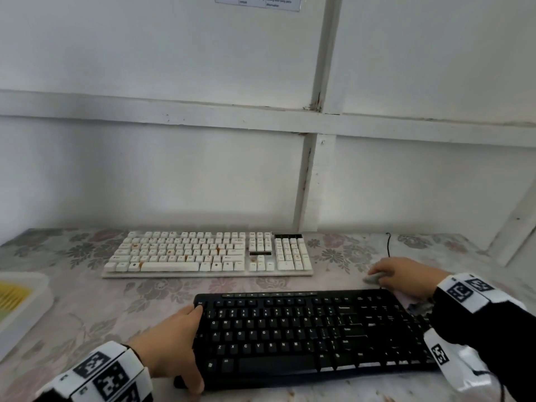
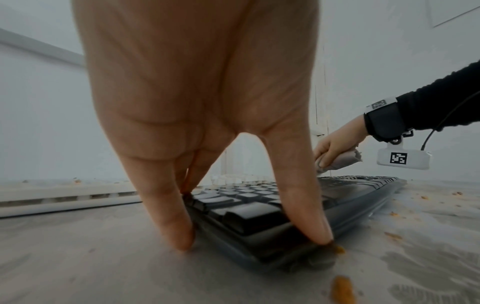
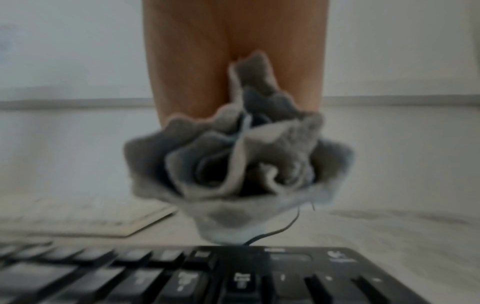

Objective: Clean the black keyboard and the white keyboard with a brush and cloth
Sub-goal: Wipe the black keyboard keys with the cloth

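The black keyboard (image 1: 304, 332) lies nearest me on the flowered tablecloth. My left hand (image 1: 191, 346) rests against its left end with straight fingers (image 2: 171, 216), thumb at the front corner. A small dark thing (image 1: 179, 382) lies by the thumb; I cannot tell what it is. My right hand (image 1: 403, 278) grips a bunched grey cloth (image 1: 374, 278) just above the keyboard's far right edge (image 3: 285, 253). The cloth (image 3: 239, 164) hangs from the palm. Behind stands the white keyboard (image 1: 203, 253), with orange stains on several keys.
A white tray (image 1: 26, 297) holding something yellow sits at the table's left edge. A thin black cable (image 1: 388, 245) runs up toward the wall at the back right. Orange crumbs (image 2: 342, 288) lie on the cloth by the black keyboard's front-left corner.
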Tool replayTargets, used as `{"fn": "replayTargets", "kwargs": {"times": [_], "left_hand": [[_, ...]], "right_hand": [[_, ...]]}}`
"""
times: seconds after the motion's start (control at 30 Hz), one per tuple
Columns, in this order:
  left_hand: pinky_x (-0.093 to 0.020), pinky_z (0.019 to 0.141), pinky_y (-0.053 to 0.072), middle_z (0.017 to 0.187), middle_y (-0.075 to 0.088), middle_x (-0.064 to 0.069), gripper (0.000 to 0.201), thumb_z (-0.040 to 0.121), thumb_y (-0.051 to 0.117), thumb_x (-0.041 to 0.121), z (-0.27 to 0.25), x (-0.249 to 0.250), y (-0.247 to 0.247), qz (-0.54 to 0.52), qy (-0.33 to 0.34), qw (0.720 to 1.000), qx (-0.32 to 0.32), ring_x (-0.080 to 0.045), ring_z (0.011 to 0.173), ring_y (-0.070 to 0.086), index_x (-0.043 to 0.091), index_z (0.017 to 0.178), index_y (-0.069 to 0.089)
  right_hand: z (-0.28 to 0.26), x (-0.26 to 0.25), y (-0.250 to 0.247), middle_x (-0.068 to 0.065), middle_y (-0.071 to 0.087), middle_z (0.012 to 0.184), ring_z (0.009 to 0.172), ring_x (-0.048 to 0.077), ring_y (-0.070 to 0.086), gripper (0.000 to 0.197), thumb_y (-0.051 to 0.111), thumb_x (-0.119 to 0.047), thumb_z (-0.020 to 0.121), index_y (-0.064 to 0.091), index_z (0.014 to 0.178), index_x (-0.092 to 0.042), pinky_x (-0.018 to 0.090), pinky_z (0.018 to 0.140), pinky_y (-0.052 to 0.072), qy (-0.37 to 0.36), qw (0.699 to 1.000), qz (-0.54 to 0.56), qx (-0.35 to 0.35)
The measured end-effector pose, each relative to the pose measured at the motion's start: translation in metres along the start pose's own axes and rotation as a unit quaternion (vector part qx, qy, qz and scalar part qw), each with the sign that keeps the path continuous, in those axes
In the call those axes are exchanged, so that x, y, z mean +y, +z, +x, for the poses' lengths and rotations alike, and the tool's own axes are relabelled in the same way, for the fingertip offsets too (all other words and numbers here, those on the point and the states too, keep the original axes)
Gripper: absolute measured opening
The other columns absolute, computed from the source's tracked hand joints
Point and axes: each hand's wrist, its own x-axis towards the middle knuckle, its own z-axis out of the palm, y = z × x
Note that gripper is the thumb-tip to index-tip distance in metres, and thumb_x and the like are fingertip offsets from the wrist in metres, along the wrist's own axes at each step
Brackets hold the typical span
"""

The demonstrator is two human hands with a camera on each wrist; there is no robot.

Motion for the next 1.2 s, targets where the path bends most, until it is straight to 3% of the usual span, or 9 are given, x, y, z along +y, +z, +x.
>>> {"fn": "replayTargets", "kwargs": {"times": [0.1,0.23,0.37,0.53,0.67,0.8,0.9,1.07,1.2], "left_hand": [[-0.018,0.109,0.026,0.151,0.012,0.009,0.116,0.065,0.079,0.031,-0.002,0.004,0.003,0.004,-0.009,1.000,0.002,-0.010,0.136,0.023,0.017,0.148,0.000],[-0.014,0.106,0.024,0.152,0.003,0.009,0.115,0.071,0.074,0.033,-0.007,0.005,0.006,-0.008,-0.020,1.000,0.017,-0.009,0.138,0.018,0.015,0.147,-0.010],[-0.017,0.103,0.032,0.137,0.027,0.012,0.133,0.037,0.080,0.055,-0.006,-0.004,0.008,-0.048,-0.025,0.999,0.007,-0.006,0.123,0.035,0.024,0.146,0.011],[-0.018,0.086,0.043,0.108,0.037,0.012,0.093,0.056,0.080,0.041,-0.001,-0.011,0.008,-0.061,-0.045,0.997,0.025,-0.006,0.098,0.047,0.032,0.133,0.029],[-0.019,0.085,0.046,0.112,0.041,0.010,0.108,0.049,0.080,0.036,0.001,-0.023,0.005,-0.097,-0.055,0.994,-0.011,-0.008,0.094,0.050,0.029,0.140,0.023],[-0.012,0.068,0.045,0.109,0.051,0.006,0.095,0.064,0.079,0.013,0.001,-0.026,0.005,-0.160,-0.034,0.986,-0.040,-0.004,0.085,0.057,0.032,0.137,0.021],[-0.014,0.069,0.046,0.110,0.053,0.001,0.094,0.066,0.078,0.011,0.001,-0.030,0.006,-0.184,-0.028,0.982,-0.045,-0.007,0.084,0.058,0.033,0.138,0.021],[-0.016,0.076,0.047,0.111,0.051,0.005,0.096,0.061,0.081,0.022,0.000,-0.035,0.008,-0.178,-0.030,0.983,-0.026,-0.007,0.089,0.057,0.042,0.134,0.021],[-0.015,0.076,0.046,0.107,0.052,0.012,0.092,0.061,0.083,0.023,-0.001,-0.033,0.009,-0.179,-0.023,0.984,-0.011,-0.004,0.088,0.055,0.044,0.127,0.022]], "right_hand": [[-0.001,0.017,0.000,0.012,0.060,0.119,0.108,0.026,0.056,0.028,0.045,-0.012,0.094,0.061,0.115,-0.001,0.029,0.076,0.038,0.032,0.999,-0.004,0.027],[-0.004,0.021,0.012,0.000,0.052,0.126,0.108,0.014,0.048,0.030,0.046,-0.013,0.096,0.056,0.124,-0.016,0.020,0.083,0.033,0.005,1.000,0.028,-0.012],[0.003,0.033,0.017,0.000,0.050,0.132,0.121,0.017,0.048,0.032,0.047,-0.015,0.096,0.055,0.126,-0.020,0.022,0.096,0.036,0.006,1.000,-0.003,-0.011],[0.005,0.054,0.020,-0.001,0.052,0.110,0.111,0.019,0.055,0.023,0.047,-0.014,0.095,0.060,0.111,-0.023,0.026,0.091,0.040,0.042,0.998,-0.050,-0.006],[0.005,0.044,0.011,-0.001,0.040,0.085,0.089,0.023,0.051,0.026,0.042,-0.016,0.097,0.045,0.071,-0.020,0.029,0.081,0.042,0.101,0.990,-0.091,0.026],[-0.001,-0.034,-0.003,-0.009,0.044,0.084,0.070,0.002,0.046,0.023,0.039,-0.026,0.101,0.053,0.084,-0.019,0.010,0.059,0.032,-0.033,0.994,0.039,0.097],[-0.007,-0.123,-0.002,-0.011,0.050,0.085,0.069,-0.004,0.044,0.030,0.037,-0.031,0.101,0.062,0.100,-0.013,0.009,0.058,0.033,-0.150,0.981,0.102,0.065],[-0.003,-0.240,0.016,0.007,0.050,0.115,0.102,0.021,0.050,0.029,0.041,-0.025,0.100,0.059,0.116,-0.008,0.035,0.097,0.042,-0.291,0.954,0.071,0.026],[0.002,-0.275,0.028,0.016,0.052,0.119,0.110,0.033,0.046,0.026,0.041,-0.011,0.098,0.061,0.113,-0.004,0.042,0.099,0.038,-0.298,0.952,-0.072,0.022]]}}
